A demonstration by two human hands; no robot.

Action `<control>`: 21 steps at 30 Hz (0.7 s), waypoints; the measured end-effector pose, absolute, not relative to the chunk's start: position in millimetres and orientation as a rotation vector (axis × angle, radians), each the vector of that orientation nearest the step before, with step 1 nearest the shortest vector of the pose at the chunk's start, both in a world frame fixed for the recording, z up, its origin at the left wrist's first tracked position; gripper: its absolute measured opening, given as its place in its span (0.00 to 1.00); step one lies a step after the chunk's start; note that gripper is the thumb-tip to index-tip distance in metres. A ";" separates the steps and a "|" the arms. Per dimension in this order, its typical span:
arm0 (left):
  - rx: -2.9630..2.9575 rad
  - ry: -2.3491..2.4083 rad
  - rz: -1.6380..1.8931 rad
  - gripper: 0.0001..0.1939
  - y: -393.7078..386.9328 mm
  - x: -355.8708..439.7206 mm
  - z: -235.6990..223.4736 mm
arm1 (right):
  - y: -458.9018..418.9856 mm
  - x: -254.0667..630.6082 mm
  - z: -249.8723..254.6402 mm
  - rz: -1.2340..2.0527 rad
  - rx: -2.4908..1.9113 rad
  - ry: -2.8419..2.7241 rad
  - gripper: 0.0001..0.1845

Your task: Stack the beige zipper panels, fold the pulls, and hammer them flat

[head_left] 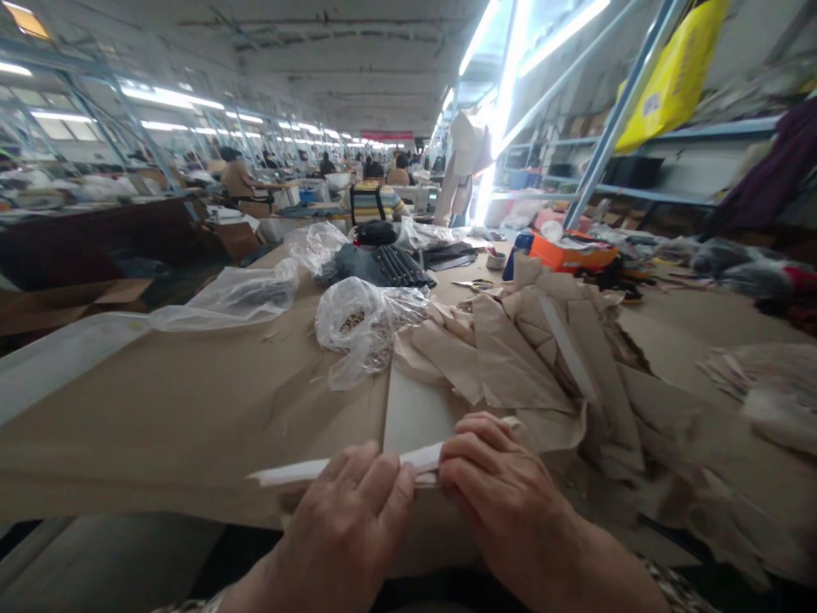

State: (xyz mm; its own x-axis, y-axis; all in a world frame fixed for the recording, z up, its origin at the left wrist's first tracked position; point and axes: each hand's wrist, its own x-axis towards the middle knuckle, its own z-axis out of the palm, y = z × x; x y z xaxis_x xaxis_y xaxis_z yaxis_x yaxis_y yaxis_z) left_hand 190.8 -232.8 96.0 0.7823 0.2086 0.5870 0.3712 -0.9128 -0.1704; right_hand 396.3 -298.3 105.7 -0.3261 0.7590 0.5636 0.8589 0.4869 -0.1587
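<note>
Both of my hands grip one narrow, folded white strip [299, 473] close to the table's near edge. It looks like cloth or paper; I cannot tell which. My left hand [354, 519] is closed over its middle, and the strip's thin end sticks out to the left. Around the right part my right hand [501, 485] is closed, fingers bent over the top. A short stretch of the strip [422, 460] shows between the two thumbs. Just beyond the hands lies a flat pale sheet [418, 409]. A heap of tan fabric pieces [511, 349] rises beyond my right hand.
The table [191, 409] has a brown covering. A clear plastic bag [363, 328] with small bits inside sits mid-table, dark folded garments [383, 266] behind it. Scissors [476, 284] lie near an orange box [571, 251]. A yellow bag [673, 77] hangs at upper right. Several people work farther back.
</note>
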 end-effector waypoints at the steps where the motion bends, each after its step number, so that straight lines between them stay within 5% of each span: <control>1: -2.704 -0.435 -0.833 0.16 -234.8 192.4 98.3 | -299.6 396.0 106.9 -0.108 -1.342 -2.122 0.11; 8: -2.929 -0.531 -0.595 0.09 -232.0 210.2 79.1 | -298.0 407.4 78.3 0.474 -1.543 -2.014 0.08; 12: -3.212 -0.822 -0.090 0.10 -206.2 227.3 56.6 | -286.9 425.6 49.7 0.198 -1.567 -2.182 0.08; 16: -3.290 -0.938 -0.027 0.10 -188.9 240.4 54.3 | -282.3 434.4 44.3 -0.198 -1.524 -2.194 0.17; 21: -3.455 -0.895 -0.161 0.09 -197.2 235.9 69.2 | -298.9 427.3 58.8 0.085 -1.630 -2.291 0.05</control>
State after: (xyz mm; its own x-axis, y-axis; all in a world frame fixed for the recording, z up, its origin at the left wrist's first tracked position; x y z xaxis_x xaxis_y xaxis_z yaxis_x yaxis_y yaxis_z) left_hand 235.9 -197.2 69.2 0.8765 0.4810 -0.0214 0.4432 -0.7887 0.4260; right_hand 427.3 -298.9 58.8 -0.2932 0.9283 0.2287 0.9088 0.3449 -0.2350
